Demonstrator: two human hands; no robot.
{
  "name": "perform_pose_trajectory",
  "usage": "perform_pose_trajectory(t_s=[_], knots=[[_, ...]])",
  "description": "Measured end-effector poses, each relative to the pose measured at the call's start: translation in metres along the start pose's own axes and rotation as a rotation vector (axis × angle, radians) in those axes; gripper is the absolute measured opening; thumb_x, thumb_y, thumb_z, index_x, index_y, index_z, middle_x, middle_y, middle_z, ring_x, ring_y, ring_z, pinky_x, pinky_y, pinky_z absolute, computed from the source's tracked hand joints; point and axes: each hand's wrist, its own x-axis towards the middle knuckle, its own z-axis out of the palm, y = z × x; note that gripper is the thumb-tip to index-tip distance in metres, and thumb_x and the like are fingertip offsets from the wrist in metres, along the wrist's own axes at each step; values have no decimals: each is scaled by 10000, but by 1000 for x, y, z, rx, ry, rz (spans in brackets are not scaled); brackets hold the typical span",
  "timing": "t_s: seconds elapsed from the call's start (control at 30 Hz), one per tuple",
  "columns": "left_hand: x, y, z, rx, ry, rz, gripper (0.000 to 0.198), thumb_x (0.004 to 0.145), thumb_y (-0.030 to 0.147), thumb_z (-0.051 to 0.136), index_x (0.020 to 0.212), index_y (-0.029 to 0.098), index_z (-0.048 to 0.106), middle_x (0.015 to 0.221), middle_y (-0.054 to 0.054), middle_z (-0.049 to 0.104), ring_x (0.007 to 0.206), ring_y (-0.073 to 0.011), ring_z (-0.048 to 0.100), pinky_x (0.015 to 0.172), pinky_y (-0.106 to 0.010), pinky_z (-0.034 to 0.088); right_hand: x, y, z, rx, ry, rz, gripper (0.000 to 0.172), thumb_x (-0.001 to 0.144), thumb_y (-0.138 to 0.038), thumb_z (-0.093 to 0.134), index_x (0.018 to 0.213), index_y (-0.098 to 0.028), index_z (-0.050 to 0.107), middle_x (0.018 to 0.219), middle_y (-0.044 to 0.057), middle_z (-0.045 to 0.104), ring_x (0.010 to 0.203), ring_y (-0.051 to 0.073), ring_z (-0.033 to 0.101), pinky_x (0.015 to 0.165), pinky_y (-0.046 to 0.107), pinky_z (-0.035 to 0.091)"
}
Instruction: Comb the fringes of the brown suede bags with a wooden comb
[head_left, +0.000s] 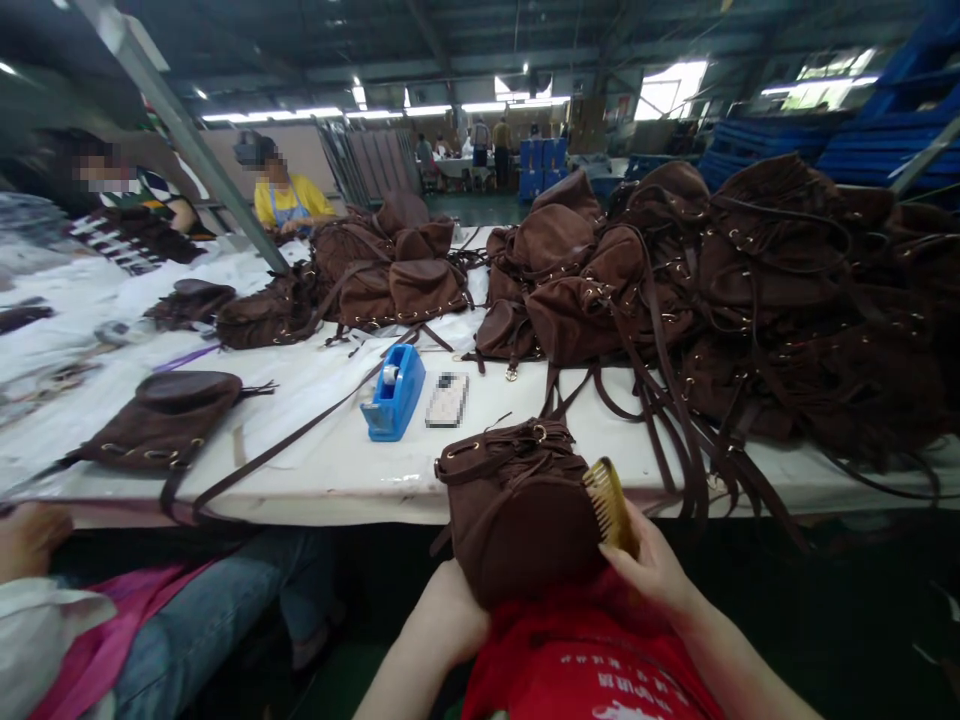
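Observation:
A dark brown suede-like bag [525,515] with gold eyelets and a drawstring rests tilted at the table's front edge, against a red apron [592,660]. At its lower left side, my left hand [457,605] holds the bag; the fingers are hidden behind it. My right hand [652,560] is closed around a yellowish-brown comb [611,505], its teeth pointing left toward the bag's right side. Just beyond the bag on the table are a blue tape dispenser [396,393] and a phone [448,400] whose surface is blurred out.
Heaps of similar brown bags [570,260] with dangling straps cover the back and right of the white table [337,470]. Another brown bag [161,415] lies at left. A seated person's hand [34,535] is at far left. Two more people sit across the table, beside a metal post [195,140].

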Motion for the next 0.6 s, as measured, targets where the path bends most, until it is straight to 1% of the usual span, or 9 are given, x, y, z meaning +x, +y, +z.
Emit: perform_pose_trajectory(t_s=[0.1, 0.2, 0.27, 0.3, 0.37, 0.4, 0.47, 0.53, 0.6], knots=[[-9, 26, -8, 547, -19, 135, 111, 725, 168, 585, 768, 214, 676, 876, -123, 676, 932, -286, 618, 905, -403, 433, 0, 3, 4, -117, -8, 61, 482, 743, -318, 667, 1194, -184, 558, 1173, 122, 642, 1083, 322, 591, 967, 454, 480], [-6, 54, -17, 934, 175, 205, 202, 812, 160, 441, 796, 174, 642, 847, -127, 634, 849, -266, 599, 827, -399, 430, 6, 4, -3, -126, -14, 107, 391, 718, -350, 684, 1071, -191, 630, 1040, 96, 700, 959, 321, 647, 862, 427, 547], [4, 68, -19, 988, 308, 305, 217, 852, 204, 411, 899, 173, 621, 914, -118, 619, 901, -258, 576, 840, -390, 422, 13, 1, -13, -125, -32, 91, 385, 709, -371, 698, 1050, -197, 651, 1021, 86, 709, 939, 315, 655, 846, 408, 556], [11, 72, -18, 972, 340, 363, 219, 854, 237, 434, 974, 176, 607, 966, -116, 613, 949, -258, 562, 867, -389, 416, 17, -1, -20, -138, -42, 76, 384, 704, -376, 707, 1042, -198, 662, 1025, 84, 708, 943, 315, 654, 854, 403, 553], [30, 73, -10, 921, 319, 442, 294, 813, 266, 513, 1085, 178, 579, 1043, -117, 604, 1020, -267, 540, 912, -394, 403, 24, -9, -33, -170, -69, 51, 376, 697, -386, 723, 1017, -193, 682, 1024, 87, 708, 946, 317, 652, 857, 393, 551], [40, 71, -4, 902, 268, 456, 322, 777, 244, 543, 1089, 175, 584, 1042, -120, 610, 1022, -273, 541, 912, -397, 404, 27, -13, -39, -178, -82, 45, 374, 698, -393, 727, 1009, -189, 689, 1020, 91, 708, 942, 319, 653, 846, 389, 555], [59, 65, 6, 828, 150, 461, 288, 701, 166, 552, 979, 174, 626, 956, -106, 637, 948, -266, 569, 863, -384, 423, 32, -22, -52, -181, -93, 35, 370, 705, -402, 730, 1005, -189, 695, 1001, 94, 709, 914, 317, 658, 811, 382, 567], [71, 62, 12, 582, 117, 468, 215, 664, 123, 508, 829, 176, 636, 817, -65, 642, 818, -217, 586, 771, -331, 440, 35, -29, -68, -191, -99, 14, 383, 701, -387, 746, 1029, -196, 693, 993, 89, 709, 890, 307, 660, 791, 375, 569], [74, 62, 7, 130, 224, 435, 172, 665, 152, 485, 776, 174, 615, 625, -1, 568, 614, -141, 533, 605, -252, 415, 36, -34, -85, -218, -106, -4, 395, 684, -366, 772, 1035, -203, 693, 977, 75, 710, 876, 296, 658, 793, 370, 561]])
